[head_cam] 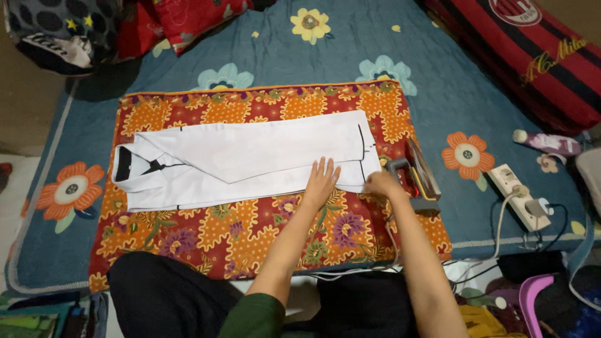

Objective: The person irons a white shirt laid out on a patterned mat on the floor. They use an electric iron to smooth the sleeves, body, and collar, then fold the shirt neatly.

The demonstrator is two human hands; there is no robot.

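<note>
Shirt [250, 164], white and folded, lay long from nine to three o'clock on orange flowered cloth [206, 231]. Left hand [322, 183] spread flat, pressing down on shirt's near edge toward three o'clock. Right hand [380, 184] just beside it at three o'clock, touching iron [416, 178] handle; closed or loose, could not tell. Left hand nearer shirt.

Floor-level mattress in teal floral sheet [375, 37], red-and-black striped bolster [532, 56] at upper right, cushions [125, 25] upper left, white power strip [519, 194] right, pale floor [15, 181], possibly tiled.
</note>
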